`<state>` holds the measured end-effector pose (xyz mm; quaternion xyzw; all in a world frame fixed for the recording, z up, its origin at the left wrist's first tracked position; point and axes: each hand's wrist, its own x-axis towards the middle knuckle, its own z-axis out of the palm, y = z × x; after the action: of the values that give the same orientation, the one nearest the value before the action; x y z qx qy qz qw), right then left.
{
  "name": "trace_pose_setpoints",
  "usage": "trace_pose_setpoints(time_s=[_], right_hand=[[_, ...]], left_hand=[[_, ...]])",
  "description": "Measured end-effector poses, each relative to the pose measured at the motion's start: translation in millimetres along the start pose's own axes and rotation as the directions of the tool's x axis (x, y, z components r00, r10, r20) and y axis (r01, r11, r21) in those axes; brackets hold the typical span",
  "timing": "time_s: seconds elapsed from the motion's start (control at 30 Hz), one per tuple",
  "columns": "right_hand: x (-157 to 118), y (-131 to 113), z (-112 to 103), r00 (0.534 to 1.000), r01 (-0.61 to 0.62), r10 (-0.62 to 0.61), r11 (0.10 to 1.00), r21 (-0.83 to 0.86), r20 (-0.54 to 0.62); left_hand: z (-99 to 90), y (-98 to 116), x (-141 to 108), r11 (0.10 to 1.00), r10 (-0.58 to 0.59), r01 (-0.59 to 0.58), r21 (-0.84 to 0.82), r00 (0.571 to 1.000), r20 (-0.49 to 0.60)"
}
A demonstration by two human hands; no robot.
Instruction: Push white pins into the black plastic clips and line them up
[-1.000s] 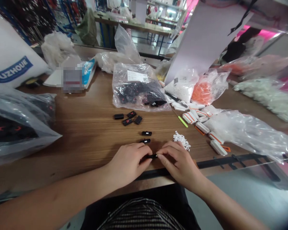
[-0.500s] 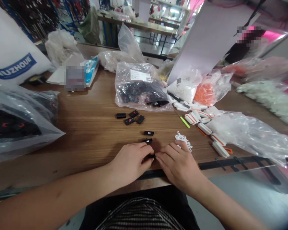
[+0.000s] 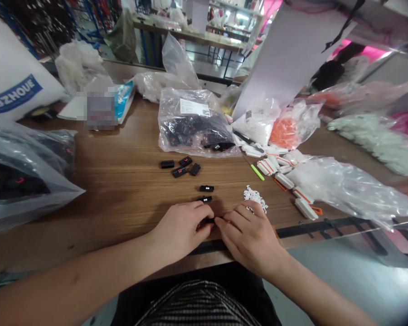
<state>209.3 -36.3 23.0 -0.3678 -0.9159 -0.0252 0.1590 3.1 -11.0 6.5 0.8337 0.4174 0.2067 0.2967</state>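
Note:
Close to the table's front edge, my left hand point(image 3: 187, 226) pinches a small black plastic connector point(image 3: 210, 220) between thumb and fingers. My right hand point(image 3: 250, 233) is closed, its fingertips pressed at the right end of that same piece; whether they also hold a tiny part is hidden. Just beyond my left fingers lies a black connector point(image 3: 206, 198) with white dots, and behind it another like it point(image 3: 206, 188). A pile of tiny white pieces point(image 3: 254, 198) sits right behind my right hand. Farther back are several black connectors point(image 3: 179, 171), some with red marks.
A clear bag of black parts point(image 3: 193, 120) stands at the back, another bag point(image 3: 23, 176) at the left. On the right lie a green-handled tool point(image 3: 257, 172), white cases with orange edges point(image 3: 306, 209), a bag of orange parts point(image 3: 285, 131) and a plastic bag point(image 3: 347, 188).
The whole view has shifted slightly, so everything appears a little farther left. Both hands stay together at the black connector, with only slight finger movement.

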Motion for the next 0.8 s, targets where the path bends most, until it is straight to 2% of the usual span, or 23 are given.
trace_pose_setpoints(time_s=[0.07, 0.17, 0.23, 0.27, 0.33, 0.4, 0.5, 0.63, 0.7, 0.8], right_hand=[[0, 8, 0, 0.999, -0.04, 0.041, 0.991, 0.13, 0.002], [-2, 42, -3, 0.984, -0.167, 0.177, 0.954, 0.25, -0.02], [-2, 72, -7, 0.921, -0.37, 0.383, 0.917, 0.149, -0.066], [-1, 86, -9, 0.891, -0.449, 0.453, 0.89, 0.08, -0.039], [2, 108, -13, 0.849, -0.528, 0.527, 0.848, 0.043, 0.043], [7, 120, -16, 0.829, -0.552, 0.539, 0.831, 0.068, 0.148], [14, 125, -15, 0.79, -0.597, 0.557, 0.793, 0.118, 0.257], [14, 131, -11, 0.703, -0.692, 0.649, 0.719, 0.069, 0.29], [12, 137, -10, 0.687, -0.706, 0.667, 0.707, 0.047, 0.289], [7, 144, -12, 0.687, -0.709, 0.656, 0.7, 0.086, 0.312]], left_hand=[[-0.5, 0, 0, 1.0, 0.003, -0.003, -0.01, 1.0, -0.002], [-0.7, 0, -1, 1.0, 0.004, -0.004, -0.018, 1.0, -0.003], [-0.3, -1, 0, 1.0, 0.001, -0.001, -0.017, 1.0, -0.004], [0.0, -1, 0, 1.0, 0.004, -0.004, -0.018, 1.0, -0.006], [0.7, -2, 0, 1.0, 0.013, -0.013, -0.02, 1.0, -0.009], [1.1, -2, 1, 1.0, 0.019, -0.019, -0.024, 1.0, -0.006], [0.5, -2, 1, 0.999, 0.014, -0.014, -0.036, 1.0, 0.0], [-1.5, -1, 2, 0.999, 0.003, -0.003, -0.046, 1.0, 0.001], [-2.2, -1, 1, 0.999, 0.001, -0.001, -0.046, 1.0, 0.001], [-2.6, 0, 1, 0.999, 0.003, -0.003, -0.045, 1.0, 0.004]])
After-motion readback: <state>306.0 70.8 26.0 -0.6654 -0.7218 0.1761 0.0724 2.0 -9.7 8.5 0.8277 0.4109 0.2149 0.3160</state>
